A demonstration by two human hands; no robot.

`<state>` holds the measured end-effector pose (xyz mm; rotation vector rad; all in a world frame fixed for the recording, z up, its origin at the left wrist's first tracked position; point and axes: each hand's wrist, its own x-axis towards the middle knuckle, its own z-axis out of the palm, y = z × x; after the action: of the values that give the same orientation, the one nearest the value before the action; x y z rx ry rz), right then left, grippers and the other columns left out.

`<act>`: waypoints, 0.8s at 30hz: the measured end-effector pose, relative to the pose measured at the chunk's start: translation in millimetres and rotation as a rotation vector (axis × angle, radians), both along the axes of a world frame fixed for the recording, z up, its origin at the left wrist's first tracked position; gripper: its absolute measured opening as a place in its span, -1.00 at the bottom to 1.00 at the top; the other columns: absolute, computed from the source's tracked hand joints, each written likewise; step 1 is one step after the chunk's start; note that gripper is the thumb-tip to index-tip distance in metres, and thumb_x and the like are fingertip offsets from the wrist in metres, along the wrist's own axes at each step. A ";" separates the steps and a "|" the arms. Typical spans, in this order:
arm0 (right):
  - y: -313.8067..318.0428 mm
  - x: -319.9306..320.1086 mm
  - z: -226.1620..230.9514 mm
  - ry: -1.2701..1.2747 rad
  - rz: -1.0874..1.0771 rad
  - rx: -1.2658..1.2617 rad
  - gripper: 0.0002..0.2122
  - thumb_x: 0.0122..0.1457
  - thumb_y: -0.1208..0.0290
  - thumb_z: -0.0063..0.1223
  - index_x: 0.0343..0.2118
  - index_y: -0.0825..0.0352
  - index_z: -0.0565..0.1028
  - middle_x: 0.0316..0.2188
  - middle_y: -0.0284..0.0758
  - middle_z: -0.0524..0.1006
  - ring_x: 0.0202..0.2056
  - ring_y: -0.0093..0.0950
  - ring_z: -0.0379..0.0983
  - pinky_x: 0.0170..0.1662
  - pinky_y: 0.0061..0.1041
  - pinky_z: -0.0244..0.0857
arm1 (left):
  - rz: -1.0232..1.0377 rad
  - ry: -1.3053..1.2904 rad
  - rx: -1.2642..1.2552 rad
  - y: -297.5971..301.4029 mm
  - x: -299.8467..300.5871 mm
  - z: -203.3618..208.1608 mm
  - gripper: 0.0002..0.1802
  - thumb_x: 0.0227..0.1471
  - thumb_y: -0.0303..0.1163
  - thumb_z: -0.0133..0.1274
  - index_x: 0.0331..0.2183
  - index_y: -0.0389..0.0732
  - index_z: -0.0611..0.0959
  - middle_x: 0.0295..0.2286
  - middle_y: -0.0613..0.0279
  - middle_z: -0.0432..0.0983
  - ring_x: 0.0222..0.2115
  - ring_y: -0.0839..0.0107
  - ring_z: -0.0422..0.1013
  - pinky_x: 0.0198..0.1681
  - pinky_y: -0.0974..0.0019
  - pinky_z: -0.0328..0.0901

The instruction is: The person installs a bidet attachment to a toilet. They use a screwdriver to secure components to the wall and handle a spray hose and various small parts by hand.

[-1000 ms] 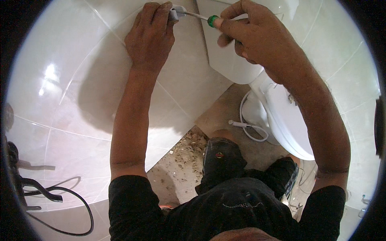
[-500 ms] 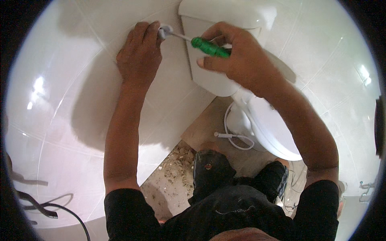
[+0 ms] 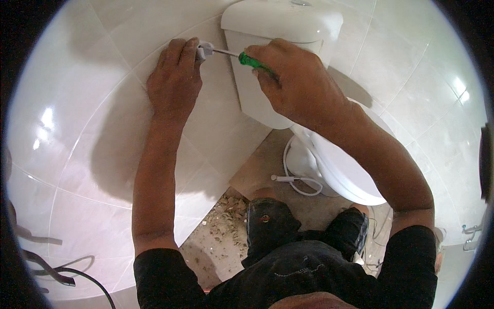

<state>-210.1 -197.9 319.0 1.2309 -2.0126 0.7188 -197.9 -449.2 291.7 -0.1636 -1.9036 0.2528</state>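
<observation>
My left hand (image 3: pixel 175 77) presses a small white-grey bracket (image 3: pixel 205 50) against the tiled wall, its fingers closed at the bracket's left side. In my right hand (image 3: pixel 296 77) is a screwdriver (image 3: pixel 249 60) with a green handle and a thin metal shaft. The shaft points left, and its tip meets the bracket. My right fingers wrap round the handle and cover its rear part. Just behind my right hand stands the white toilet cistern (image 3: pixel 280 28).
Below my right forearm is the white toilet bowl with its lid (image 3: pixel 355 170). A white hand sprayer with a hose (image 3: pixel 288 178) lies beside its base. Rubble (image 3: pixel 226 219) litters the floor along the wall. A black cable (image 3: pixel 87 273) hangs at the lower left.
My right fingers have closed further round the screwdriver handle, hiding more of it. The view has shifted slightly, showing more of the cistern's top. My left hand stays at the bracket.
</observation>
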 end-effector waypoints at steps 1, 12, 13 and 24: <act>-0.6 -3.5 -4.9 0.317 -0.055 0.060 -0.89 0.14 0.54 0.08 -0.28 0.40 0.52 -0.38 -0.16 0.59 -0.53 -0.44 0.52 -0.38 -0.30 0.47 | -0.018 0.015 -0.010 -0.2 -0.1 0.3 -0.63 0.04 -0.31 0.24 -0.05 0.00 0.64 -0.13 0.27 0.54 -0.11 0.26 0.50 -0.11 0.24 0.47; 2.8 -16.0 -10.1 0.002 0.072 0.012 -0.71 0.18 0.45 0.14 -0.06 0.41 0.49 -0.40 -0.18 0.58 -0.44 -0.39 0.56 -0.41 -0.40 0.45 | 0.011 0.010 0.008 -1.2 -2.1 -3.8 -0.59 0.01 -0.32 0.26 -0.04 0.03 0.63 -0.13 0.30 0.54 -0.13 0.26 0.51 -0.12 0.24 0.47; 1.5 -9.5 -10.8 0.157 -0.009 0.062 -0.75 0.14 0.44 0.12 -0.12 0.38 0.52 -0.41 -0.13 0.59 -0.42 -0.29 0.58 -0.38 -0.32 0.47 | 0.006 0.019 -0.001 -1.1 -0.1 -1.4 -0.59 0.01 -0.32 0.26 -0.04 0.03 0.63 -0.13 0.30 0.54 -0.13 0.26 0.51 -0.13 0.24 0.47; -2.5 -10.1 1.5 -0.382 0.086 -0.069 -0.81 0.09 0.44 0.12 -0.23 0.36 0.56 -0.30 -0.10 0.63 -0.31 -0.28 0.61 -0.29 -0.32 0.52 | 0.012 0.001 0.020 2.2 0.1 -2.7 -0.60 -0.02 -0.34 0.29 -0.08 0.02 0.65 -0.17 0.30 0.55 -0.14 0.28 0.51 -0.13 0.26 0.47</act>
<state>-220.2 -200.4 320.5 1.2159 -2.2235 1.1270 -197.8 -447.0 289.1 -0.1386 -1.9062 0.2415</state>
